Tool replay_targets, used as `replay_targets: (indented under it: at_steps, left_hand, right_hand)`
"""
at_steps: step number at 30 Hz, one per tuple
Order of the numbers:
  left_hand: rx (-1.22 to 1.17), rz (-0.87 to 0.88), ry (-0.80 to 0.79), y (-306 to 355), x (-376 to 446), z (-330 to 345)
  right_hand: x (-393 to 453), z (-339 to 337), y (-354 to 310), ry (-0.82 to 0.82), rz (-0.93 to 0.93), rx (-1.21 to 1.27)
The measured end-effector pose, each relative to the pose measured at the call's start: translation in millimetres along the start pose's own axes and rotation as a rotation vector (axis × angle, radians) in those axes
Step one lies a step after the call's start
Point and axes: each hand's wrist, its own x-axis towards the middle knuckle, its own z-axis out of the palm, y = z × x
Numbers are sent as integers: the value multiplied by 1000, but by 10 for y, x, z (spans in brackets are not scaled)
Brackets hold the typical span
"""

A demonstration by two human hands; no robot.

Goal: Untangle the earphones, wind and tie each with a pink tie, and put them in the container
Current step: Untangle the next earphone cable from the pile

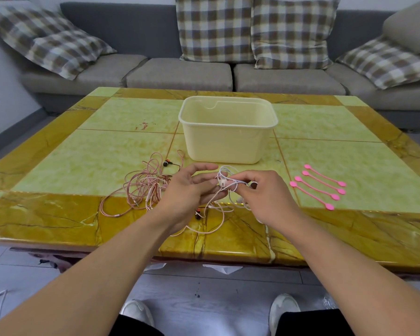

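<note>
Grey sofa cushions and checked pillows fill the background, and in front of them stands a yellow-green marble table (107,146) where the work is laid out. At twelve o'clock from the hands sits the pale yellow container (228,141), with nothing visible inside it. Four pink ties (318,187) lie in a row at three o'clock, none yet taken up.

Untangling is the step in hand, and it looks barely begun. The right hand (264,195) pinches a bunch of white earphones (224,181) between thumb and fingertips, the cord looping above and trailing down toward the near table edge. The left hand (187,190) is loosely spread beside it, fingers half-straight; some cord seems to cross its fingertips, but whether it truly grips any is hard to say from this angle. At nine o'clock the pink earphones (143,187) lie heaped on the table, their strands apparently still mixed with the white ones under the left hand.

Next, I judge, the white cord must be drawn free of the pink, loop by loop, without tugging knots tighter, before any winding starts.
</note>
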Motion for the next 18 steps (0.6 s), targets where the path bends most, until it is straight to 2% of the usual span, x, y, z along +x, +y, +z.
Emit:
replay_targets:
  at_steps: [3, 9, 13, 18]
  left_hand:
    - [-13, 10, -1, 8, -12, 13]
    - [-188, -60, 80, 34, 8, 57]
    - [-160, -73, 99, 19, 5, 97]
    - [4, -12, 153, -41, -14, 116]
  right_hand:
    - [-6, -54, -30, -13, 28, 83]
    - [-11, -58, -29, 17, 42, 85]
    - [-25, -121, -6, -19, 21, 47]
    - [-49, -126, -7, -37, 8, 31]
